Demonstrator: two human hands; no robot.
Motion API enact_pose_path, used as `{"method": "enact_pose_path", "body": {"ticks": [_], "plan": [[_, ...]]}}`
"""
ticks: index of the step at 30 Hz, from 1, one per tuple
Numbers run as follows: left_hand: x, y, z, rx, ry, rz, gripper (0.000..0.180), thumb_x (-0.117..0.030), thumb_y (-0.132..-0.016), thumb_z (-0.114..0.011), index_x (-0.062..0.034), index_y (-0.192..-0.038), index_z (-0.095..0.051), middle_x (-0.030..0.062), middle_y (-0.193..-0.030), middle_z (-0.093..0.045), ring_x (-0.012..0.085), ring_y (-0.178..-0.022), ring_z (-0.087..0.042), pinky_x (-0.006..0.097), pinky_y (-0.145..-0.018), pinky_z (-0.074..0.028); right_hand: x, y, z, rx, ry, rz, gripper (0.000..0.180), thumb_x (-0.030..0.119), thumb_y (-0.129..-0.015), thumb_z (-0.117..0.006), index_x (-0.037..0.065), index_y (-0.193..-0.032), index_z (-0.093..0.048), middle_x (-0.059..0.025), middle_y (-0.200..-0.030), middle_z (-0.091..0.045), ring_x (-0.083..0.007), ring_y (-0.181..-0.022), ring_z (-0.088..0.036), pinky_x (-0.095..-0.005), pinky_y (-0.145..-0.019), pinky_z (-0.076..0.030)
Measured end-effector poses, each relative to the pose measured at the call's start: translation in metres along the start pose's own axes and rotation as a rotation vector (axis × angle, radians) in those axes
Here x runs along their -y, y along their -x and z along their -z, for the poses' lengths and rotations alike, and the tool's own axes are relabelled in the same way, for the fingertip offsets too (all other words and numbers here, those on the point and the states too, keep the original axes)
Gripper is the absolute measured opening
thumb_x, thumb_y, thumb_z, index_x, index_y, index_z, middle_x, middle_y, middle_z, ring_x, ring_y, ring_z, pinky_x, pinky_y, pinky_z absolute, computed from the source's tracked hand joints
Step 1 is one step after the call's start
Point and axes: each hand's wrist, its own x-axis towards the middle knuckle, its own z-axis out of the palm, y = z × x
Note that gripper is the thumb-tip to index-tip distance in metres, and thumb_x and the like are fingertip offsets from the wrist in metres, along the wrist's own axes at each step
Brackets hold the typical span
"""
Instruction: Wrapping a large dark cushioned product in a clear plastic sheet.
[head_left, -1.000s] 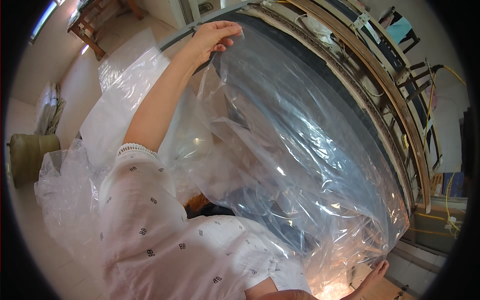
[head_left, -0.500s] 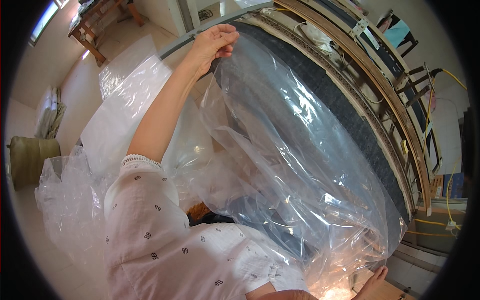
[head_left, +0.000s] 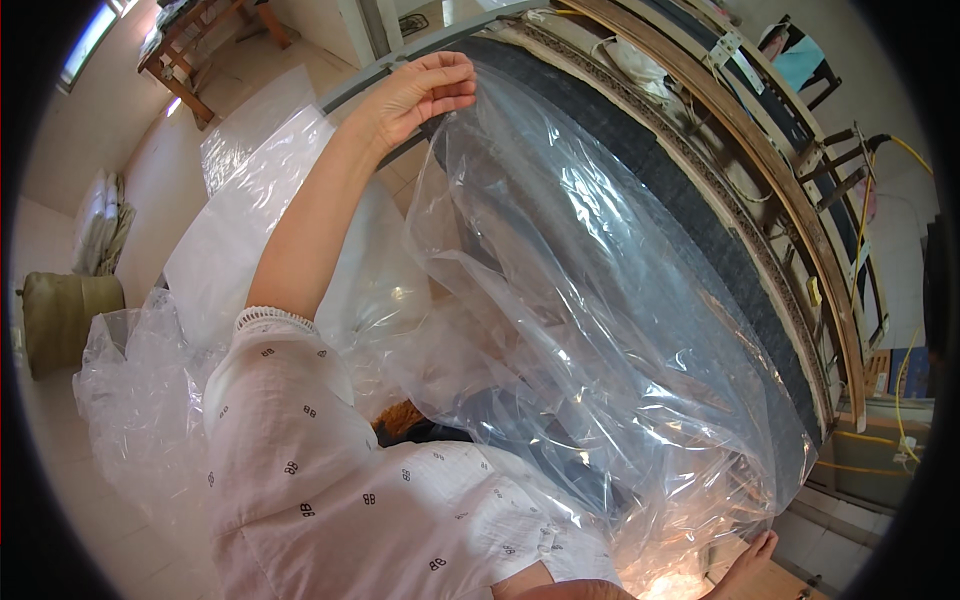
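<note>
A wide clear plastic sheet (head_left: 640, 330) hangs in shiny folds between my two hands, across a dark padded surface. Its far corner is pinched between the thumb and fingers of my left hand (head_left: 430, 92), with that arm stretched out. At the lower right, my right hand (head_left: 750, 562) closes on the sheet's near edge; most of that hand's palm lies at the picture's border. Through the film the dark bed (head_left: 745, 265) of a long machine shows, and some of the sheet droops against my white patterned top.
More crumpled clear plastic (head_left: 140, 370) spreads over the floor on the left, near an olive-green bundle (head_left: 70, 315). Along the right runs the machine's wooden rail (head_left: 800, 225), with yellow cables (head_left: 905, 390) beyond. A wooden table (head_left: 195, 65) stands at the far left.
My left fingers have straightened a little at the sheet's corner, and the wrist has shifted slightly left. The film's folds have moved a little. My right hand stays nearly in place.
</note>
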Motion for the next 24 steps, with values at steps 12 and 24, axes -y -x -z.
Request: {"method": "enact_pose_path", "body": {"ticks": [12, 24], "plan": [[-0.004, 0.002, -0.009, -0.177, -0.192, -0.085, 0.026, -0.022, -0.080, -0.066, -0.0049, -0.099, -0.060, 0.0030, -0.086, -0.063, 0.0085, -0.069, -0.059, 0.021, -0.063, -0.051, -0.009, -0.003, 0.004, -0.025, -0.002, -0.037, 0.029, 0.025, -0.094, -0.040, -0.002, -0.098, -0.049, -0.0109, -0.087, -0.052, -0.0198, -0.080, -0.048, -0.0298, -0.076, -0.039], [0.037, -0.088, 0.070, -0.480, -1.074, -0.574, 0.033, -0.026, -0.085, -0.060, 0.0012, -0.104, -0.060, 0.0078, -0.101, -0.062, 0.0154, -0.092, -0.057, 0.027, -0.084, -0.043, 0.067, -0.083, -0.033, -0.558, 0.181, 0.120, 0.023, 0.027, -0.089, -0.047, 0.012, -0.103, -0.056, -0.0116, -0.091, -0.062, -0.0324, -0.083, -0.059, -0.0361, -0.072, -0.046]]}}
